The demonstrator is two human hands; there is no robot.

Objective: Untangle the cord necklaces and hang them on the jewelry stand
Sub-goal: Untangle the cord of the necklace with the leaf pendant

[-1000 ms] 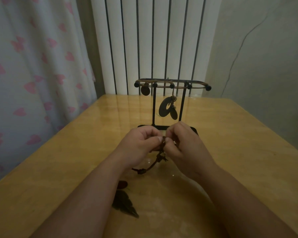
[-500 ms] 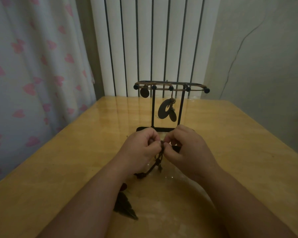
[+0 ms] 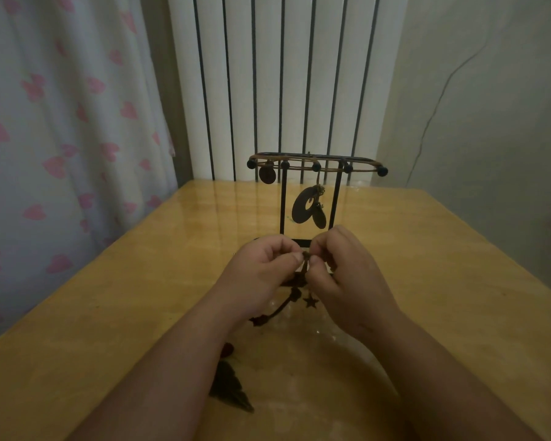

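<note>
Pinching the same dark cord necklace (image 3: 278, 311), left hand (image 3: 261, 272) and right hand (image 3: 347, 276) together.

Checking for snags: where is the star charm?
Head view, centre: the star charm dangles between the left hand and right hand, just below the knotted cord they pinch.

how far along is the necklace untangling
Done: brown cords with a round disc pendant and oval ring pendants hang on the black metal jewelry stand. In hand: left hand and right hand pinch a dark knotted cord with a star charm. Left: freeing and hanging it; a dark leaf-shaped pendant lies on the yellow wooden table.
</note>
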